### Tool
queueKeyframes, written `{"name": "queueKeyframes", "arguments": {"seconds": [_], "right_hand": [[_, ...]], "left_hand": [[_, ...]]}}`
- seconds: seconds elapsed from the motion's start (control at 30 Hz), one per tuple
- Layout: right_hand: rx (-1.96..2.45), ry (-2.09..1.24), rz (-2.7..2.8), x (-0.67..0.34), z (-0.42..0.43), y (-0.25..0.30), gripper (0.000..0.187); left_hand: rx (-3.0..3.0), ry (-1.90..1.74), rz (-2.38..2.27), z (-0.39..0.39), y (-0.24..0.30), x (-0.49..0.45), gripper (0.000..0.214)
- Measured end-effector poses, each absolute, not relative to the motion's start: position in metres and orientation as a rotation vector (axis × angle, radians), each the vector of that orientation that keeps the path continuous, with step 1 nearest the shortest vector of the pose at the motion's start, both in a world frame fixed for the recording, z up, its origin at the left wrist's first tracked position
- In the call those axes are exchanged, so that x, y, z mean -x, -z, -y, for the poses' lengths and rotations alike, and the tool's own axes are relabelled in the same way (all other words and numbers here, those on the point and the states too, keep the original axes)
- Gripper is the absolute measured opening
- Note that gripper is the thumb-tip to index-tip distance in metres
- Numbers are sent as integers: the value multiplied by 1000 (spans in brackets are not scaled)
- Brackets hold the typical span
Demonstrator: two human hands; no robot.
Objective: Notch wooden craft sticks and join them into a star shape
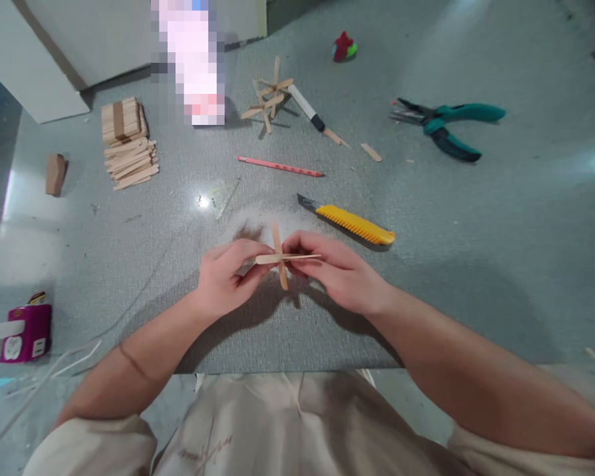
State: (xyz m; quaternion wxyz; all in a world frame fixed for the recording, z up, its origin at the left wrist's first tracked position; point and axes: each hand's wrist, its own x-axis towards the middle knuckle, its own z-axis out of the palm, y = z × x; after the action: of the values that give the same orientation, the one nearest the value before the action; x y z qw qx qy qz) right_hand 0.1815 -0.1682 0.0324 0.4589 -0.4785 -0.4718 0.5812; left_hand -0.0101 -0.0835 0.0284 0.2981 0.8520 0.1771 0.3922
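Observation:
Between my two hands is a cross of wooden craft sticks, held just above the table near its front edge. My left hand pinches the left arm of the cross. On the other side, my right hand grips the right arm with its thumb and fingers. One stick runs crosswise, and another points away from and toward me. Just beyond my right hand lies a yellow utility knife with its blade end to the left. A pink pencil rests farther back.
Two star-shaped stick pieces stand at the back beside a white-and-black marker-like tool. Green-handled pliers lie at right. Stacked craft sticks, a wooden block, a clear set square and a purple box are leftward.

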Motion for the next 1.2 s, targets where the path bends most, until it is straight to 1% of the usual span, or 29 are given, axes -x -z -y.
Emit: {"name": "queueKeyframes", "arguments": {"seconds": [0.07, 0.13, 0.23, 0.37, 0.5, 0.6, 0.7, 0.77, 0.83, 0.9, 0.93, 1.07, 1.2], "right_hand": [[1199, -1416, 1281, -184, 170, -35, 28], [1176, -1410, 1299, -185, 171, -37, 32], [1143, -1421, 1280, -185, 173, -38, 33], [1096, -1467, 1175, -179, 175, -34, 39], [1017, -1474, 1003, -169, 178, -31, 36], [954, -1391, 883, -176, 180, -40, 37], [852, -1170, 741, -201, 182, -54, 41], [950, -1086, 774, -217, 181, -58, 41], [1106, -1005, 913, -224, 178, -55, 36], [1224, -1071, 1013, -222, 174, -47, 25], [1285, -1097, 1065, -218, 172, -43, 23], [1530, -1152, 1266, -202, 167, -35, 24], [1623, -1162, 1263, -198, 165, -36, 26]], "left_hand": [[-2295, -1043, -424, 81, -28, 10, 12], [-2345, -1026, -369, 80, -26, 10, 11], [-2415, -1014, -299, 79, -23, 8, 5], [-2409, -1024, -297, 82, -23, 6, 5], [-2370, -990, -316, 80, -23, 7, 7], [-2368, -962, -388, 73, -20, 12, 8], [-2396, -934, -471, 65, -16, 18, 9], [-2438, -897, -502, 60, -15, 20, 8], [-2493, -859, -548, 55, -15, 21, 8], [-2547, -833, -635, 49, -16, 22, 11], [-2571, -821, -689, 45, -17, 24, 13], [-2675, -731, -825, 21, -19, 37, 19], [-2781, -613, -899, 3, -17, 46, 23]]}}
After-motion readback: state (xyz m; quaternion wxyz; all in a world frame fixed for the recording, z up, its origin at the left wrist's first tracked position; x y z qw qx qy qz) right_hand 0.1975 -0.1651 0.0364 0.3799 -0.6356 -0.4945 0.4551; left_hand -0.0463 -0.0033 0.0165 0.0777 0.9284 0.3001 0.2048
